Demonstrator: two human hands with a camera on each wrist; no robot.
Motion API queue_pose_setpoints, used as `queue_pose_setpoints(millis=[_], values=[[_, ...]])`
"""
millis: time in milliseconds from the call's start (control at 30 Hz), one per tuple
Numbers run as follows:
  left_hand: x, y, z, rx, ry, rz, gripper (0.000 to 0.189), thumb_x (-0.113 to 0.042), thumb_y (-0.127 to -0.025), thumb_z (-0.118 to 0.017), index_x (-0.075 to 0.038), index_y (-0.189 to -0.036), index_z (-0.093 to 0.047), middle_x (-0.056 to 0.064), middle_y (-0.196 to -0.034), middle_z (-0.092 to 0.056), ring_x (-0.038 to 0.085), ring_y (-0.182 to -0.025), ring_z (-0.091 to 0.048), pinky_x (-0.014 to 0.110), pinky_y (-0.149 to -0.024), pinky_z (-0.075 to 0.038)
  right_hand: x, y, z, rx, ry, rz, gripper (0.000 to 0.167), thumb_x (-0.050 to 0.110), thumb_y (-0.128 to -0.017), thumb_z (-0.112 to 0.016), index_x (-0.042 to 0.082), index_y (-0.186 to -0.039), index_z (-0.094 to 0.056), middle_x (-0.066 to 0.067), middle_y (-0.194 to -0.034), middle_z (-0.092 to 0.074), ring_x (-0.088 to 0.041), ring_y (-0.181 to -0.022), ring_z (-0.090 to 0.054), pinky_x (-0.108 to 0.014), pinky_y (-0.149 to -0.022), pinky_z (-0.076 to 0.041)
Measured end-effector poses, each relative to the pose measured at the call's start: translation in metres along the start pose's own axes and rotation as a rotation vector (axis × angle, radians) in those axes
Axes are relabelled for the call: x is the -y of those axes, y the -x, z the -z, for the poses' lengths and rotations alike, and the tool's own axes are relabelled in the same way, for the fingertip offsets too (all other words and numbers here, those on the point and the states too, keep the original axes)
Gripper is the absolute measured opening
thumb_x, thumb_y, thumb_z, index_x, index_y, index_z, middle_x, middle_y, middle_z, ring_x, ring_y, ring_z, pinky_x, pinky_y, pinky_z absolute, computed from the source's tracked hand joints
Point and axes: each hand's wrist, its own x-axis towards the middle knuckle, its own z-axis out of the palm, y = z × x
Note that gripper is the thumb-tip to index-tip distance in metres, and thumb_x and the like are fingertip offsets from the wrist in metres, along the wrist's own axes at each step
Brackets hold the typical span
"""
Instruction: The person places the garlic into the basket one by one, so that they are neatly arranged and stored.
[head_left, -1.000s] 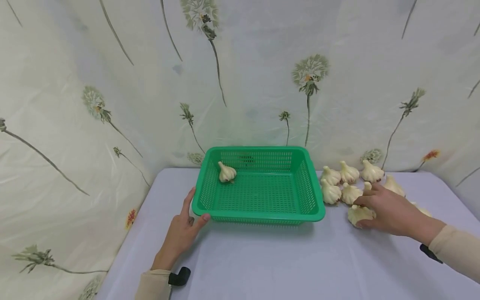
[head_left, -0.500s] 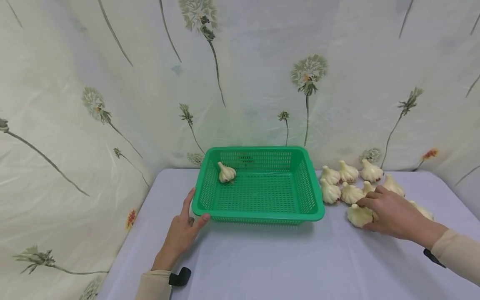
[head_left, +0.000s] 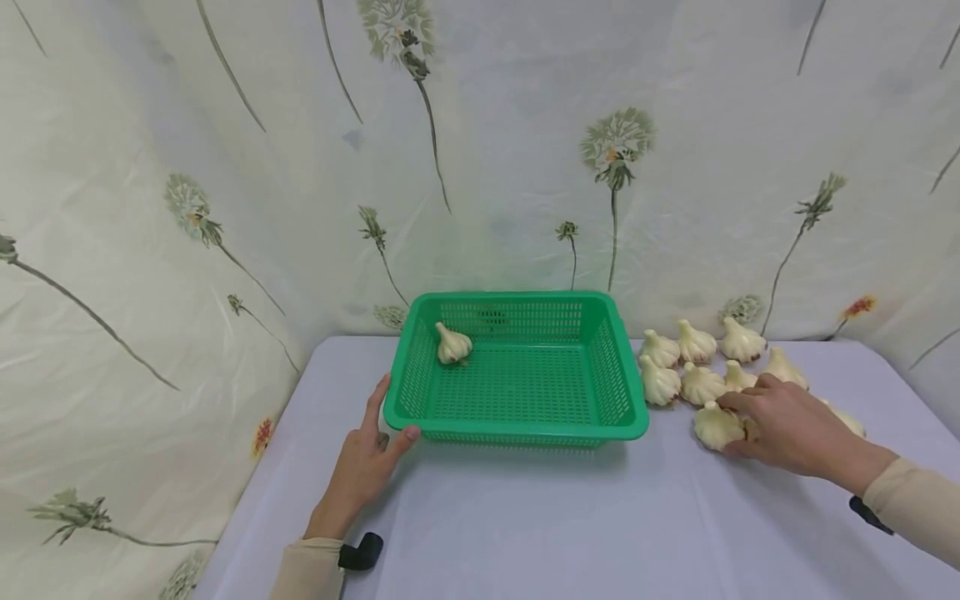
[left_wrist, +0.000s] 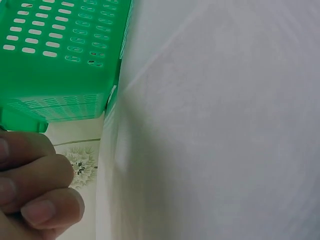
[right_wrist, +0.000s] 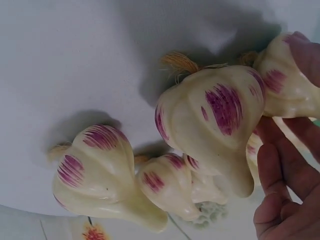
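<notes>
In the head view, a green perforated plastic basket (head_left: 517, 431) stands mid-table with one garlic bulb (head_left: 453, 344) inside at the left. My left hand (head_left: 360, 475) holds its near left corner, index finger along the left side and thumb at the front rim. The left wrist view shows the other fingers (left_wrist: 45, 175) curled below the basket rim. On the right, my right hand (head_left: 795, 429) has thumb and fingers around a garlic bulb (head_left: 716, 427) at the front of a group. The right wrist view shows the thumb (right_wrist: 307, 57) lying over this purple-streaked bulb (right_wrist: 277, 82).
Several more garlic bulbs (head_left: 701, 385) sit close together right of the basket, one partly behind my right forearm. A large bulb (right_wrist: 210, 115) lies close under the right wrist. Flower-printed cloth (head_left: 517, 208) hangs behind the white-covered table (head_left: 525, 525).
My right hand has drawn back slightly to the right, its thumb now farther back on the front bulb. The left hand and basket have stayed put.
</notes>
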Motion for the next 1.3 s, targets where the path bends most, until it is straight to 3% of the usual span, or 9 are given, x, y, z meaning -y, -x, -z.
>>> queue_pose_setpoints(millis=[233,567,833,1067,1300], values=[[-0.001,0.000,0.000,-0.002,-0.004,0.002,0.090,-0.048,-0.100,-0.071,-0.039,-0.170,-0.015,-0.014,-0.050,-0.030,0.002,-0.047,-0.024,0.025,-0.045,-0.024,-0.003,0.003,-0.003,0.026,-0.026,-0.006,0.059,0.035,-0.069,-0.100,0.009,-0.116,-0.075,0.001,-0.095,-0.076,-0.019,-0.081,-0.056,-0.032,-0.061,-0.041],[0.001,-0.001,-0.002,-0.006,0.003,0.001,0.090,-0.047,-0.100,-0.071,-0.043,-0.169,-0.015,-0.015,-0.050,-0.029,0.003,-0.047,-0.024,0.025,-0.046,-0.024,-0.005,0.002,-0.004,0.038,-0.052,0.000,0.059,0.037,-0.068,-0.100,0.016,-0.117,-0.073,0.007,-0.097,-0.071,-0.016,-0.083,-0.056,-0.030,-0.063,-0.042],[0.000,0.000,0.000,-0.005,-0.003,0.011,0.090,-0.046,-0.100,-0.071,-0.040,-0.170,-0.016,-0.014,-0.050,-0.030,0.003,-0.047,-0.024,0.025,-0.045,-0.025,-0.007,0.003,-0.007,-0.006,-0.007,0.085,0.063,0.039,-0.064,-0.101,0.021,-0.120,-0.078,0.015,-0.087,-0.070,-0.014,-0.082,-0.054,-0.031,-0.064,-0.043],[0.001,0.000,0.000,-0.006,-0.007,0.007,0.090,-0.047,-0.100,-0.071,-0.041,-0.170,-0.015,-0.015,-0.050,-0.031,0.002,-0.046,-0.024,0.024,-0.045,-0.024,-0.011,0.004,-0.011,-0.094,0.044,0.207,0.063,0.028,-0.059,-0.103,0.018,-0.118,-0.082,0.014,-0.088,-0.072,-0.011,-0.080,-0.054,-0.028,-0.062,-0.044],[0.001,0.000,-0.001,0.001,-0.004,0.016,0.090,-0.051,-0.100,-0.069,-0.037,-0.171,-0.016,-0.013,-0.050,-0.031,0.003,-0.047,-0.025,0.025,-0.046,-0.025,-0.011,0.006,-0.010,-0.095,0.024,0.219,0.064,0.026,-0.059,-0.102,0.017,-0.119,-0.082,0.016,-0.088,-0.071,-0.007,-0.079,-0.050,-0.025,-0.059,-0.041]])
